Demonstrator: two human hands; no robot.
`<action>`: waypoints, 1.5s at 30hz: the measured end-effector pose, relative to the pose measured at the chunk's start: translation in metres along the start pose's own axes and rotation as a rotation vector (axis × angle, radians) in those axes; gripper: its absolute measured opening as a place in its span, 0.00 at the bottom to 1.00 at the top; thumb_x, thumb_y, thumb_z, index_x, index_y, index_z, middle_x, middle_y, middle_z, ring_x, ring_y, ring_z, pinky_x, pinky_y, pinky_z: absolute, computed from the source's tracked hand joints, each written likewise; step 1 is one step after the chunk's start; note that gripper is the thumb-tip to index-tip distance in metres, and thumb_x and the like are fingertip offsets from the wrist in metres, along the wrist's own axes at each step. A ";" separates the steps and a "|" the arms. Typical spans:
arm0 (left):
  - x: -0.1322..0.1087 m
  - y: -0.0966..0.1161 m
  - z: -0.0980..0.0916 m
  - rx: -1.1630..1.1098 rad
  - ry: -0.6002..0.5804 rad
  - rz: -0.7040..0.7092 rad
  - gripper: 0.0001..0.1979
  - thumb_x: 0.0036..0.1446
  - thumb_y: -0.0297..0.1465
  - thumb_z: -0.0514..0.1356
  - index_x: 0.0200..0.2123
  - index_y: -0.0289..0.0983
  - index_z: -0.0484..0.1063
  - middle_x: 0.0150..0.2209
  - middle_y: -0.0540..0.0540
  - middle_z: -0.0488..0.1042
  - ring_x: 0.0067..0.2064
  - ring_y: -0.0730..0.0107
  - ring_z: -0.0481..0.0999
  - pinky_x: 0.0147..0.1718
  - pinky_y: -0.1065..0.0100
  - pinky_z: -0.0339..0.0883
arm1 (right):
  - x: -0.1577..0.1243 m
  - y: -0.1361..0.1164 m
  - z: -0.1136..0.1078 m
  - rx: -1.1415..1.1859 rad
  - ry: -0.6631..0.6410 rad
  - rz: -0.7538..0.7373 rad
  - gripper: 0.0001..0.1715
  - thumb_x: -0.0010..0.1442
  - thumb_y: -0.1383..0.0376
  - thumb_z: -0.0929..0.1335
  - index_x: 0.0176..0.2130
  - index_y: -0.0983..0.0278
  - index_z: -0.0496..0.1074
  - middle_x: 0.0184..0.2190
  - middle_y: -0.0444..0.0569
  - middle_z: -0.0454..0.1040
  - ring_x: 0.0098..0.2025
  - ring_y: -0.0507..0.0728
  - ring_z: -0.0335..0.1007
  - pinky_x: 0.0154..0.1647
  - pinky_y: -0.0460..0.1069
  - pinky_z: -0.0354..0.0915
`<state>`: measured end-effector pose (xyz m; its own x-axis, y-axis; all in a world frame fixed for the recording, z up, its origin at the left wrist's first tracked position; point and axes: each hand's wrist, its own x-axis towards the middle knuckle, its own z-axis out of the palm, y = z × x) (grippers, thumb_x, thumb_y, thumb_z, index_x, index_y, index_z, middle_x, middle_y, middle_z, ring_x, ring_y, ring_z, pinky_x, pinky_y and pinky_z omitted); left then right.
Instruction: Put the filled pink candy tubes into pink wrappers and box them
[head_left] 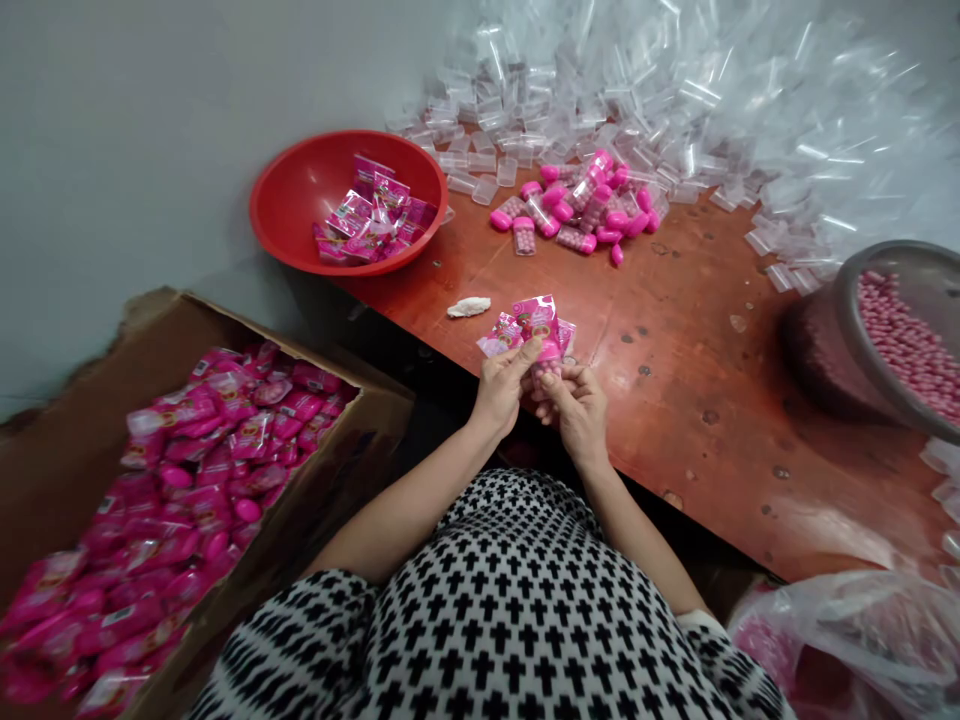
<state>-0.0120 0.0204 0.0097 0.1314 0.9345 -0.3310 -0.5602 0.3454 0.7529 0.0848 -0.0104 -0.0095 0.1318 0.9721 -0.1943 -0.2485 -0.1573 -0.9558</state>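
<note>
My left hand [501, 382] and my right hand [576, 403] meet at the near edge of the brown table [697, 340]. Both are closed on a small bunch of pink printed packets [534, 322] that fans out above the fingers. A small pink-capped clear container seems to sit between the fingers, mostly hidden. A red bowl [300, 190] holding more pink packets stands at the table's far left corner. Filled pink-capped containers [577, 205] lie in a heap at the back of the table.
A cardboard box [67, 440] full of packed pink packets sits at my left. A grey basin [892, 330] of pink candies stands at the right. Empty clear containers [675, 100] pile along the back. A plastic bag [847, 630] lies at bottom right. A white scrap [469, 307] lies on the table.
</note>
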 end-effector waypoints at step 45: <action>-0.007 -0.015 -0.015 0.180 0.074 0.143 0.14 0.44 0.38 0.69 0.31 0.34 0.79 0.25 0.50 0.76 0.24 0.75 0.74 0.28 0.72 0.70 | -0.014 0.000 -0.005 0.311 -0.111 0.216 0.19 0.51 0.53 0.71 0.33 0.65 0.69 0.17 0.42 0.73 0.12 0.47 0.64 0.09 0.39 0.55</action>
<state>-0.0168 0.0071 -0.0072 -0.0030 0.9685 -0.2491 -0.4135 0.2256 0.8821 0.0874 -0.0247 -0.0081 -0.0560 0.9378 -0.3425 -0.5407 -0.3169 -0.7793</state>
